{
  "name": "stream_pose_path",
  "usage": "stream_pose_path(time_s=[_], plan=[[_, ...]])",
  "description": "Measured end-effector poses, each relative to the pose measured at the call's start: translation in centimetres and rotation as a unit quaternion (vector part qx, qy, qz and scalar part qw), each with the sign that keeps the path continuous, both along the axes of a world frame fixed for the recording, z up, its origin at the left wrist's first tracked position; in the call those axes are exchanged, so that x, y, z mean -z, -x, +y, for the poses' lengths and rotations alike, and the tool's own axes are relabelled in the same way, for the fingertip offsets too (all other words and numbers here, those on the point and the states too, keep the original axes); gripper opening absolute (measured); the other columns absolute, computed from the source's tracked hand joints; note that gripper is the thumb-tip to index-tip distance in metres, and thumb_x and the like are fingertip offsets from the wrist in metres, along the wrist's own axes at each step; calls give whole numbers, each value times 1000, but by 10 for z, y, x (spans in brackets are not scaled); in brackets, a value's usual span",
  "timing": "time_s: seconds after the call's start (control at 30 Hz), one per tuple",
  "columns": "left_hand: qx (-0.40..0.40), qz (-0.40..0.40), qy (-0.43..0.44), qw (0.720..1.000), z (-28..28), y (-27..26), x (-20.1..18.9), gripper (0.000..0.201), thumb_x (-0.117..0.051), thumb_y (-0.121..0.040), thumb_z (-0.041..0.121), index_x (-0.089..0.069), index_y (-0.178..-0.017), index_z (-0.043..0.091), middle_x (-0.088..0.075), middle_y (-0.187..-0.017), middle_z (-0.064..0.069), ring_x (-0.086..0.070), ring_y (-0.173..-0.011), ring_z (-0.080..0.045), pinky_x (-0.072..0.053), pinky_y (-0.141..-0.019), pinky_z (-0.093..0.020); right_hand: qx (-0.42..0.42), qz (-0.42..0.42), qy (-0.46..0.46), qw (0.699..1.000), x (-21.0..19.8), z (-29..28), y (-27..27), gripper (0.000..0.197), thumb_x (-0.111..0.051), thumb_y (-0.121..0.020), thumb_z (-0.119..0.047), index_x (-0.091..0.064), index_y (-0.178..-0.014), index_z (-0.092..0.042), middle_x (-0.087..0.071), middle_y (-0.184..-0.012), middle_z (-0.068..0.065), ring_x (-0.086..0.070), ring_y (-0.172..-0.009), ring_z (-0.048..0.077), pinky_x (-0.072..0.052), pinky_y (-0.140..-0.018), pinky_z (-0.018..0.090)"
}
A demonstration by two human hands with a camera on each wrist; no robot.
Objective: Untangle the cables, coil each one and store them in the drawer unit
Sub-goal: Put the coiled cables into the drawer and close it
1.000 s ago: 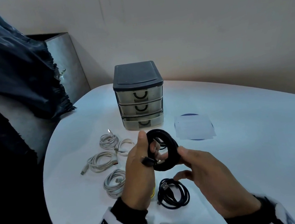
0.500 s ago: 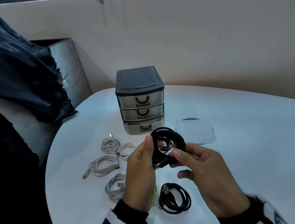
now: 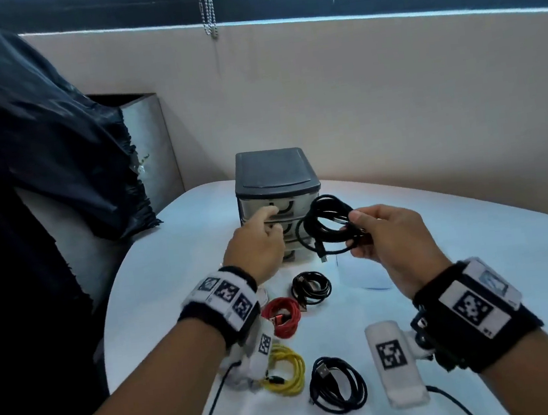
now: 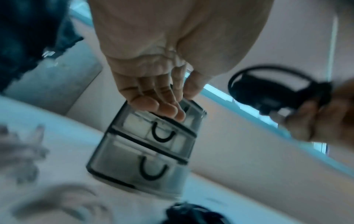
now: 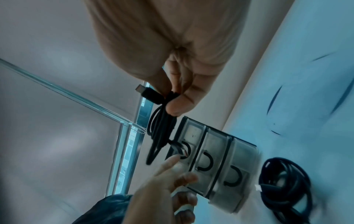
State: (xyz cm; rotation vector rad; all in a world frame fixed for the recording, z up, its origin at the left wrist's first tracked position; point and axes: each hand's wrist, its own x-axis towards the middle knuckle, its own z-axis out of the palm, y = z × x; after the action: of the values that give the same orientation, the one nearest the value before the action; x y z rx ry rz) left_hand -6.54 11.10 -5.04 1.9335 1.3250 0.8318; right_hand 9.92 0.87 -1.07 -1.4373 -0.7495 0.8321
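Right hand pinches the coiled black cable aloft at 3 o'clock of the drawer unit, keeping its loops gathered, while left hand, fingers curled at the top drawer's handle, appears set to open it for storage.

Black held cable, red coil, yellow coil, seemingly smoky-grey drawers.

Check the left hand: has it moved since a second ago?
Yes. The left hand has let go of the black coil and gone forward to the drawer unit, its fingers at the top drawer's handle. The right hand holds the coil.
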Motion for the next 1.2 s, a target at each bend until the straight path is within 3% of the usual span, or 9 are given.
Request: stream_pose_path(time_s=[0.13, 0.27, 0.4, 0.57, 0.67, 0.83, 0.93, 1.03, 1.2], plan=[[1, 206, -79, 975, 14, -6, -6, 47, -39, -94, 24, -41, -140, 32, -69, -104, -11, -61, -88, -32, -51, -79, -37, -11, -9, 7, 1000, -8, 10, 3, 14, -61, -94, -8, -67, -95, 4, -69, -88, 21, -61, -61, 20, -51, -54, 27], [12, 286, -120, 951, 8, -12, -10, 33, -47, -90, 22, -42, -122, 25, -66, -95, -8, -49, -76, -30, -39, -69, -34, -20, -27, 9, 999, -14, 17, 7, 12, -62, -94, -9, -67, -89, 0, -71, -92, 22, -62, -64, 21, -51, -54, 26], [33, 319, -130, 938, 8, -16, -18, 34, -47, -90, 24, -35, -121, 19, -54, -80, -2, -50, -73, -30, -40, -69, -34, -23, -36, 11, 999, -19, 23, 11, 11, -62, -94, -9, -67, -85, -3, -70, -94, 23, -62, -61, 20, -51, -53, 25], [60, 282, -115, 951, -5, -10, -31, 20, -46, -89, 17, -32, -104, 20, -48, -71, 3, -51, -70, -27, -38, -65, -32, -11, -35, 9, 999, -23, 25, 10, 11, -63, -93, -9, -67, -86, -2, -70, -88, 19, -63, -58, 18, -50, -50, 21], [69, 268, -142, 950, -25, -1, -30, 6, -46, -91, 21, -41, -95, 21, -51, -77, 4, -51, -74, -23, -40, -70, -32, -8, -27, 8, 1000, -24, 26, 9, 11, -63, -93, -9, -67, -87, -1, -68, -84, 17, -63, -59, 20, -51, -51, 22], [-29, 148, -219, 964, -32, 7, -26, 29, -42, -99, 35, -58, -84, 16, -55, -84, 3, -53, -81, -20, -43, -72, -33, -11, -2, 13, 1000, -26, 27, 12, 11, -64, -93, -8, -66, -86, 0, -68, -83, 16, -62, -60, 21, -51, -51, 23], [-125, 85, -190, 970, -18, 13, -26, 22, -48, -96, 39, -65, -101, 26, -52, -111, 2, -48, -104, -19, -43, -88, -35, -14, 5, 26, 1000, -31, 28, 11, 10, -64, -92, -8, -65, -87, 0, -66, -80, 15, -62, -58, 19, -51, -50, 23], [-104, 46, -25, 993, -5, 18, -26, 36, -51, -93, 30, -59, -128, 29, -42, -140, -3, -47, -122, -23, -42, -101, -37, -21, 25, 54, 998, -37, 35, 9, 7, -63, -92, -5, -66, -92, 2, -64, -74, 11, -60, -52, 15, -50, -45, 21], [11, -68, 93, 993, -9, 21, -35, 60, -57, -90, 13, -41, -147, 22, -53, -129, 4, -58, -113, -21, -50, -92, -34, -48, 39, 121, 991, -51, 62, 20, 12, -52, -94, 2, -60, -85, 1, -61, -81, 14, -59, -62, 18, -56, -46, 22]])
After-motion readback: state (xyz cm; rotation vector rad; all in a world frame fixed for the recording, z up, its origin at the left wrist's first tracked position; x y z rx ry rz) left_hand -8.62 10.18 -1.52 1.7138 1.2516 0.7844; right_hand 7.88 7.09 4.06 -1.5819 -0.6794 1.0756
